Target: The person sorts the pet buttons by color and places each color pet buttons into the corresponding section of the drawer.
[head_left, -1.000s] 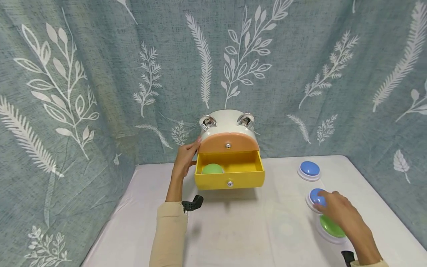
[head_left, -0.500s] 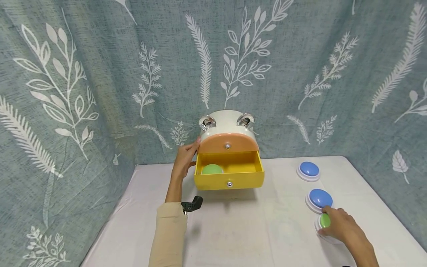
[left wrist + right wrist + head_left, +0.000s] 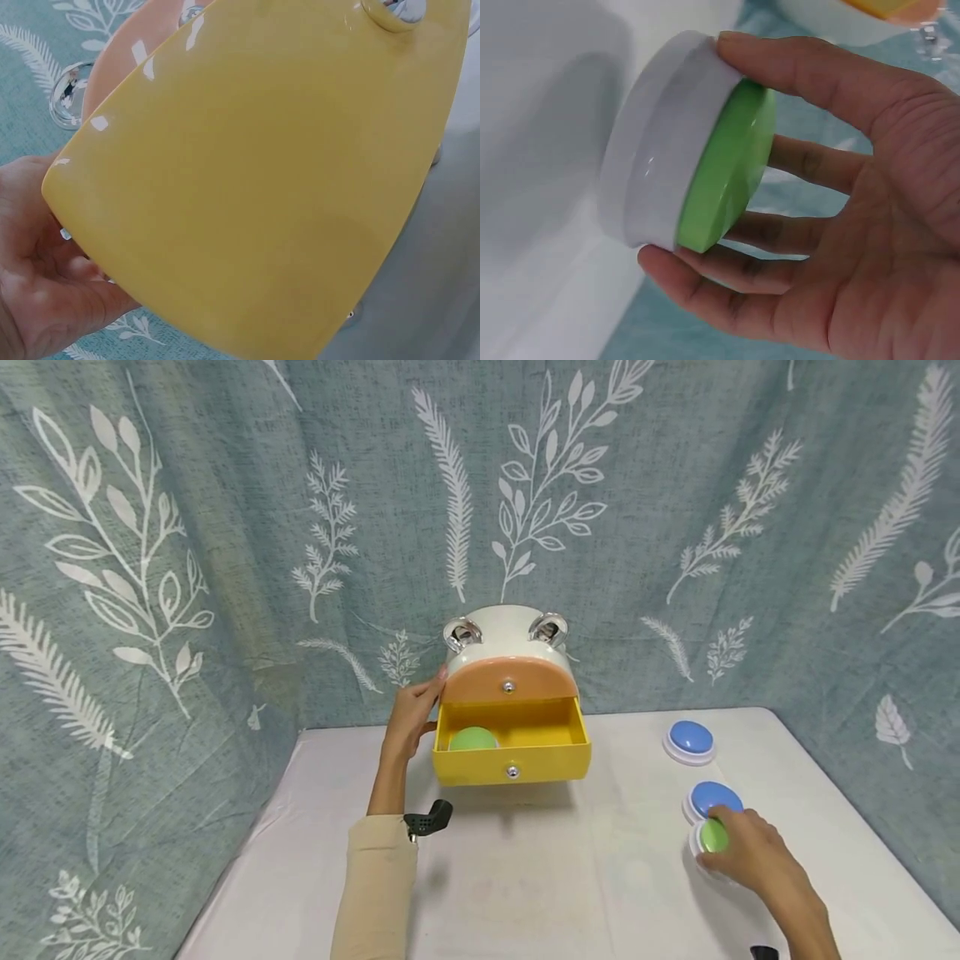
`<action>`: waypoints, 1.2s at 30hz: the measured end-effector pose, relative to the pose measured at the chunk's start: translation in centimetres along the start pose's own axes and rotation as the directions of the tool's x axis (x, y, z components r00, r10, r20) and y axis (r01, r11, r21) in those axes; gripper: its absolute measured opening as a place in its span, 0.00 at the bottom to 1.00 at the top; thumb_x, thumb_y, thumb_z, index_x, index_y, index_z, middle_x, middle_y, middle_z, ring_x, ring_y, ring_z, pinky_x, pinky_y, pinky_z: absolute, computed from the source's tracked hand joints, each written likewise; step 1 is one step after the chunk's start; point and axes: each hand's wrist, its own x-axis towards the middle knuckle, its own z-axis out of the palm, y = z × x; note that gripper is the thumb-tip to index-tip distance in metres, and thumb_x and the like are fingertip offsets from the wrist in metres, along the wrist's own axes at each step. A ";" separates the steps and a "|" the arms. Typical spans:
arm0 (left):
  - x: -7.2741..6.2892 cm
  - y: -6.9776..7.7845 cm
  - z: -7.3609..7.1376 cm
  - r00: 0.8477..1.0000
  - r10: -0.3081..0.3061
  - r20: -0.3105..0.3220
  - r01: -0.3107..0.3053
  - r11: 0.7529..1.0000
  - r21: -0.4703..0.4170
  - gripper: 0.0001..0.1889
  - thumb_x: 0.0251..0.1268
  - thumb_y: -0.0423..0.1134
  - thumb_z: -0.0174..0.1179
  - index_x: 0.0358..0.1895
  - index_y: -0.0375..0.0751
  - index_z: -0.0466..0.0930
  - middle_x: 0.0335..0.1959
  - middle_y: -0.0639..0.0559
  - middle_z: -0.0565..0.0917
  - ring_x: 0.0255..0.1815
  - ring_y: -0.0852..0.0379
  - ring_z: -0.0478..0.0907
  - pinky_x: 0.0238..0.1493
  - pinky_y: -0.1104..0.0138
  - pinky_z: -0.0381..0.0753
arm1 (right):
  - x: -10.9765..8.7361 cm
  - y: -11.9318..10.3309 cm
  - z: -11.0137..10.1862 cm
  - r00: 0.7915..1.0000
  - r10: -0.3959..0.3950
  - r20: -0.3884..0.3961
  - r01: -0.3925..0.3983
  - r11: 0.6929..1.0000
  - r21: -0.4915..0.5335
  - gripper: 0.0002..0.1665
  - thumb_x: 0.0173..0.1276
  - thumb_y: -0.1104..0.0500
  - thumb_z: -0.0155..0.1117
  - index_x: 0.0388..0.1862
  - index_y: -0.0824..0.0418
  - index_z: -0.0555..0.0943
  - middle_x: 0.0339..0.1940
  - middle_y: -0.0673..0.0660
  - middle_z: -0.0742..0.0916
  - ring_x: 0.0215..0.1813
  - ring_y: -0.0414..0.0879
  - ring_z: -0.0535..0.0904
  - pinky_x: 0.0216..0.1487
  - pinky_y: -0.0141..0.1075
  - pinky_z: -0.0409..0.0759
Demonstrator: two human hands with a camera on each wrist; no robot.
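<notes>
My right hand (image 3: 750, 852) holds a round green push button (image 3: 731, 165) with a white base by its rim. Thumb and fingers sit on opposite sides of the base in the right wrist view, and its shadow falls on the white table. My left hand (image 3: 411, 714) touches the left side of a small animal-shaped drawer cabinet (image 3: 510, 635), white with silver ears. Its orange upper drawer (image 3: 480, 681) is closed, and the yellow lower drawer (image 3: 555, 764) is pulled out. Another green button (image 3: 472, 739) lies in that drawer's left part. The yellow drawer front fills most of the left wrist view.
Two blue push buttons with white bases stand on the table's right side: one blue button (image 3: 690, 739) farther back, the other blue button (image 3: 716, 797) just behind the right hand. A grey-green leaf-patterned curtain (image 3: 360, 527) hangs behind and beside the table (image 3: 525, 877).
The right hand has come back from over the nearer blue button, taken hold of the green button, and moved it slightly left and away. The left hand stays at the cabinet.
</notes>
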 end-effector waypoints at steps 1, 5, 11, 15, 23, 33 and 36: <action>0.0 0.0 0.0 1.000 0.000 0.000 0.000 1.000 0.001 0.37 0.75 0.65 0.57 0.75 0.42 0.73 0.83 0.47 0.66 0.85 0.50 0.61 0.72 0.44 0.77 | 0.1 -0.7 -0.4 1.000 -0.014 -0.022 0.014 1.000 0.004 0.41 0.56 0.56 0.82 0.62 0.76 0.77 0.52 0.78 0.84 0.52 0.72 0.82 0.52 0.66 0.81; 0.0 0.1 -0.2 1.000 -0.003 0.005 0.003 1.000 -0.006 0.37 0.75 0.65 0.57 0.76 0.43 0.73 0.83 0.47 0.65 0.85 0.50 0.61 0.73 0.44 0.77 | 0.7 -3.8 -1.7 0.985 -0.097 -0.140 0.100 0.995 0.014 0.40 0.57 0.56 0.82 0.63 0.74 0.78 0.49 0.78 0.84 0.47 0.68 0.83 0.45 0.62 0.83; 0.0 0.2 -0.4 1.000 -0.003 0.001 0.003 1.000 -0.006 0.37 0.75 0.65 0.56 0.76 0.44 0.72 0.83 0.48 0.66 0.85 0.50 0.62 0.72 0.44 0.78 | 1.9 -9.2 -3.5 0.940 -0.223 -0.257 0.241 0.970 0.037 0.38 0.59 0.55 0.81 0.66 0.68 0.78 0.53 0.76 0.85 0.45 0.65 0.82 0.39 0.54 0.84; -0.1 0.1 -0.4 1.000 0.009 -0.008 -0.009 1.000 -0.007 0.37 0.76 0.65 0.56 0.76 0.43 0.73 0.83 0.47 0.66 0.85 0.49 0.62 0.71 0.43 0.78 | 3.3 -12.4 -4.8 0.917 -0.279 -0.285 0.309 0.949 0.062 0.36 0.62 0.55 0.79 0.67 0.66 0.79 0.54 0.73 0.84 0.45 0.60 0.80 0.38 0.49 0.83; -0.2 -0.2 -0.1 1.000 0.028 -0.013 -0.028 0.999 -0.018 0.35 0.77 0.63 0.57 0.73 0.41 0.76 0.82 0.46 0.67 0.85 0.48 0.62 0.71 0.43 0.78 | 7.2 -17.3 -5.6 0.889 -0.387 -0.243 0.411 0.910 0.051 0.36 0.63 0.57 0.78 0.68 0.66 0.80 0.56 0.70 0.86 0.53 0.62 0.81 0.51 0.54 0.83; -0.1 -0.4 0.0 1.000 0.022 0.000 -0.022 1.000 -0.015 0.36 0.76 0.64 0.56 0.74 0.41 0.75 0.82 0.46 0.66 0.85 0.48 0.62 0.71 0.44 0.78 | 11.0 -20.5 -4.9 0.898 -0.431 -0.086 0.434 0.900 0.029 0.29 0.59 0.56 0.80 0.58 0.64 0.85 0.49 0.60 0.90 0.47 0.55 0.82 0.51 0.48 0.82; -0.1 -0.4 -0.1 1.000 0.010 0.002 -0.010 1.000 -0.018 0.37 0.76 0.64 0.56 0.75 0.42 0.73 0.83 0.46 0.65 0.86 0.48 0.60 0.73 0.44 0.77 | 11.6 -21.1 -4.5 0.899 -0.438 -0.025 0.439 0.898 0.020 0.26 0.57 0.54 0.82 0.53 0.63 0.86 0.49 0.58 0.90 0.47 0.53 0.84 0.52 0.47 0.83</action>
